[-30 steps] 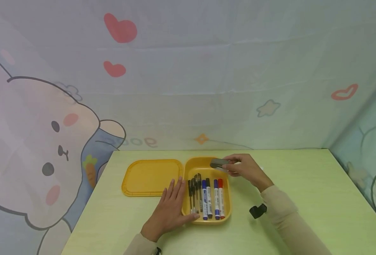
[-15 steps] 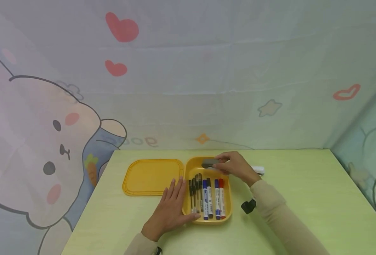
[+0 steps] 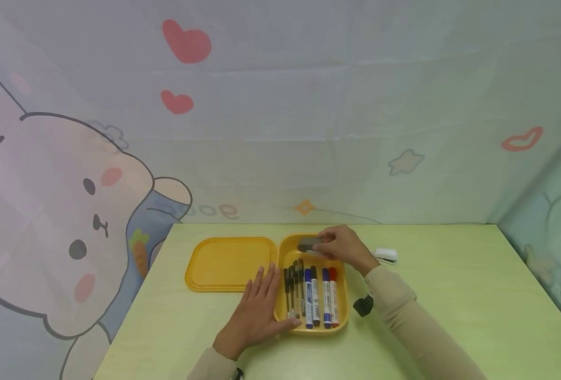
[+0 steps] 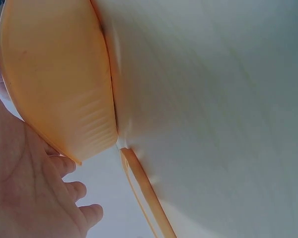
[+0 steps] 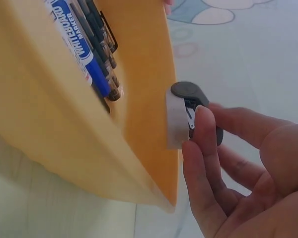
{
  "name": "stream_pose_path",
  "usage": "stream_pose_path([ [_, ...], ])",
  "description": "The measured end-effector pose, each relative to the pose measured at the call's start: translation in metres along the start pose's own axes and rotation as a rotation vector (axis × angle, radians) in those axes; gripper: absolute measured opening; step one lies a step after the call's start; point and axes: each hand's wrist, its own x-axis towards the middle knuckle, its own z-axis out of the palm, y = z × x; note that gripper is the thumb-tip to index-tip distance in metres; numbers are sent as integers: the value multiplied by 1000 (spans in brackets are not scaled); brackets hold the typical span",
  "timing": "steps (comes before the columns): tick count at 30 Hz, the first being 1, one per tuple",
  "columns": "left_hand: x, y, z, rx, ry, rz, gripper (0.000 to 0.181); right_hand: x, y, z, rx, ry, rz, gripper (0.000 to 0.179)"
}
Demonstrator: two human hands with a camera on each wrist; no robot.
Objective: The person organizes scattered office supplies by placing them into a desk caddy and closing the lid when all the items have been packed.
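Observation:
In the head view, a yellow plastic box (image 3: 288, 254) holds several black-capped pens (image 3: 292, 295) on its left and whiteboard markers (image 3: 315, 301) with blue, black and red caps beside them. My left hand (image 3: 252, 319) rests along the box's left side, fingers spread and straight, thumb over the near rim; its palm faces the box wall (image 4: 64, 79) in the left wrist view. Over the far end of the box, my right hand (image 3: 347, 249) pinches a small grey stapler (image 3: 307, 244) between thumb and fingers. The right wrist view shows the stapler's pale base (image 5: 177, 121) close to the box's inner wall.
A flat yellow lid (image 3: 230, 264) lies on the table left of the box. To the right, behind the right wrist, lies a white stapler (image 3: 386, 255). A printed cloth (image 3: 280, 116) hangs along the table's far edge.
My right hand has carried the grey stapler left and slightly down into the far end of the box, uncovering the white stapler. My left hand stays on the box.

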Motion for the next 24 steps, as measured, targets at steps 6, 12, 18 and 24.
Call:
stream_pose_path([
  [6,0,1,-1,6,-1,-3,115,0,-1,2,16,-77,61,54],
  [12,-1,1,-2,21,4,1,115,-5,-1,-6,1,-79,55,48],
  [18,-2,2,-4,22,7,0,116,-14,6,-16,56,-76,52,44],
  [24,-1,2,-4,28,-1,-6,117,-26,13,-26,94,-91,41,44],
])
